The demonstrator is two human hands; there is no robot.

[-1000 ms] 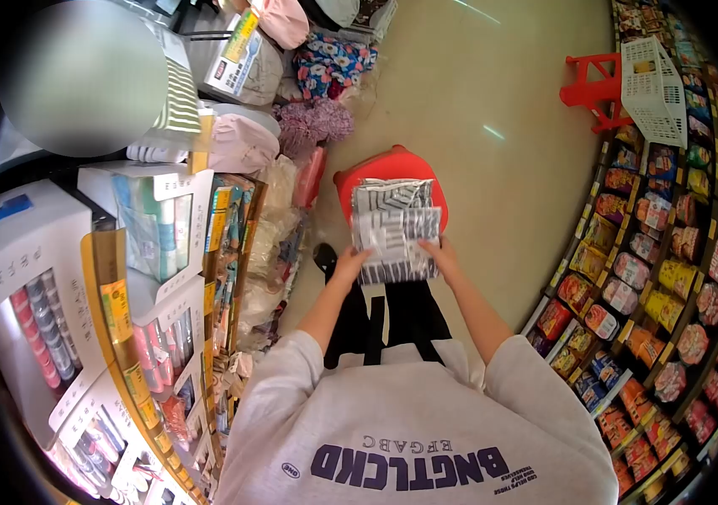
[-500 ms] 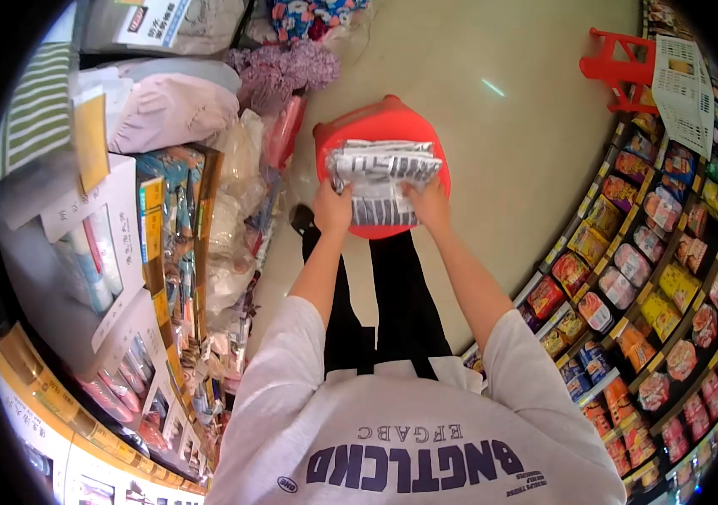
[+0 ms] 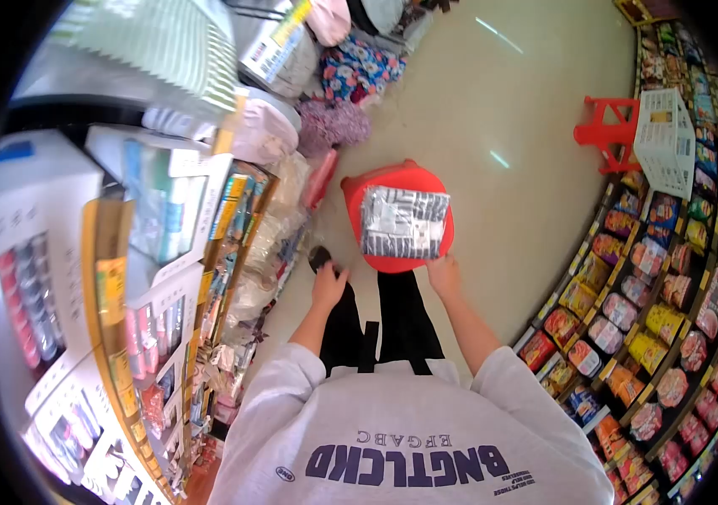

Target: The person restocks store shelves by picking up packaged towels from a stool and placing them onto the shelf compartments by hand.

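Note:
A folded black-and-white patterned cloth in glossy clear wrapping (image 3: 403, 223) lies flat on the seat of a red plastic stool (image 3: 445, 194). My left hand (image 3: 328, 286) hangs below and left of the stool, fingers loosely apart, with nothing in it. At the lower right rim of the stool is my right hand (image 3: 445, 275), its fingertips close to the corner of the wrapped cloth and its fingers loosely bent. Nothing shows in its grasp.
Shelves of boxed goods (image 3: 157, 328) and bagged bedding (image 3: 249, 227) line the left side. To the right runs a long shelf of packaged food (image 3: 628, 311). Another red stool (image 3: 611, 133) stands there, beside a white perforated basket (image 3: 666, 143).
Both hands have let go of the wrapped cloth and drawn back towards me. It was held upright and folded over the stool; now it rests flat. The view has shifted too.

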